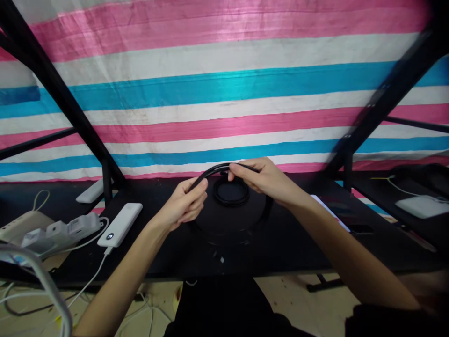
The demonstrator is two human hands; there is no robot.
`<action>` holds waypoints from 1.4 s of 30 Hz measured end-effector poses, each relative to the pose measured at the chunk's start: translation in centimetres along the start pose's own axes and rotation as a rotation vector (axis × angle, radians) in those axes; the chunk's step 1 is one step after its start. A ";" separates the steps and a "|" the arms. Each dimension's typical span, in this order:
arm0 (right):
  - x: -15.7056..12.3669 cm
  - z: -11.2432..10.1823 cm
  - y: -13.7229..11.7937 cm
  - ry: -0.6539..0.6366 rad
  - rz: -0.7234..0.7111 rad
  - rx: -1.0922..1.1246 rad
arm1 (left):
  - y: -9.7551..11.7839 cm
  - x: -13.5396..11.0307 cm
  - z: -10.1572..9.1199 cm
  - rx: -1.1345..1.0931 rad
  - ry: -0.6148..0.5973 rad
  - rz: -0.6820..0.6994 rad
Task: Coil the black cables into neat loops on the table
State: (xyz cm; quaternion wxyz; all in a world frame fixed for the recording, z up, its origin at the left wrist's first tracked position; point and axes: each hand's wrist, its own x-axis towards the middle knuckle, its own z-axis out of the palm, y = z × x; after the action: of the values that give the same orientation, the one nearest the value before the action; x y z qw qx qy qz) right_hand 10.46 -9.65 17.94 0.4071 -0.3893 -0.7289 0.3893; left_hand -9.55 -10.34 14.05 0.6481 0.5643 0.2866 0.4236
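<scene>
A black cable (pixel 213 171) arches between both hands above the black table (pixel 287 243). My left hand (pixel 185 203) is closed around its left end, fingers wrapped. My right hand (pixel 261 180) pinches the cable at its right end, fingers pressed together. Just beyond the hands, a coiled loop of black cable (pixel 231 192) lies on the table, partly hidden by my right hand. A larger dark round shape (pixel 228 220) lies under it; I cannot make out what it is.
A white power bank (pixel 120 224) with a white lead lies at the left of the table. White power strips and adapters (pixel 56 231) sit further left. Black frame posts (pixel 105 180) stand at both sides. A striped tarp (pixel 224 93) hangs behind. A white device (pixel 421 206) lies far right.
</scene>
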 end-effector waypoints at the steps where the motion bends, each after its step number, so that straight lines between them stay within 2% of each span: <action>1: 0.0 -0.2 0.3 0.026 0.025 0.047 | 0.0 0.0 -0.1 -0.014 0.080 0.051; 4: -0.2 -0.4 1.5 0.028 0.087 0.227 | 0.2 0.3 -0.4 -0.107 0.338 0.214; 8: -0.6 1.2 3.1 0.059 0.116 0.515 | 0.0 1.0 -0.6 -0.235 0.513 0.301; 12: -0.9 3.7 4.5 0.193 0.084 0.663 | -0.9 1.7 -0.4 -0.356 0.630 0.362; 17: -1.7 5.0 5.2 0.069 0.141 0.520 | -1.4 2.2 -0.6 -0.521 0.708 0.379; 19: -2.0 5.0 5.2 0.019 0.173 0.554 | -1.5 2.2 -0.7 -0.530 0.733 0.398; 22: -2.2 4.7 5.1 -0.025 0.185 0.602 | -1.7 2.2 -0.6 -0.534 0.746 0.397; 26: -2.0 4.0 4.8 -0.052 0.230 0.456 | -1.7 1.8 -0.5 -0.544 0.716 0.358; 31: -2.3 2.3 5.0 -0.071 0.298 0.297 | -1.0 0.5 -1.2 -0.508 0.593 0.295; 34: -2.5 0.7 5.6 -0.099 0.284 0.245 | -0.2 -0.4 -2.1 -0.506 0.529 0.233; 38: -2.5 -1.3 6.9 0.029 0.220 0.151 | 0.5 -1.5 -2.8 -0.423 0.460 0.157; 42: -2.2 -1.5 7.9 0.109 0.158 -0.045 | 0.5 -1.9 -1.9 -0.246 0.395 0.160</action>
State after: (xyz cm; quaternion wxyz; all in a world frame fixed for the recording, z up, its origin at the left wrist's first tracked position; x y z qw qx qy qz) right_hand 14.57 -8.14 10.84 0.4051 -0.4752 -0.6813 0.3820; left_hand -12.14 -11.05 13.96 0.6077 0.4083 0.3086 0.6072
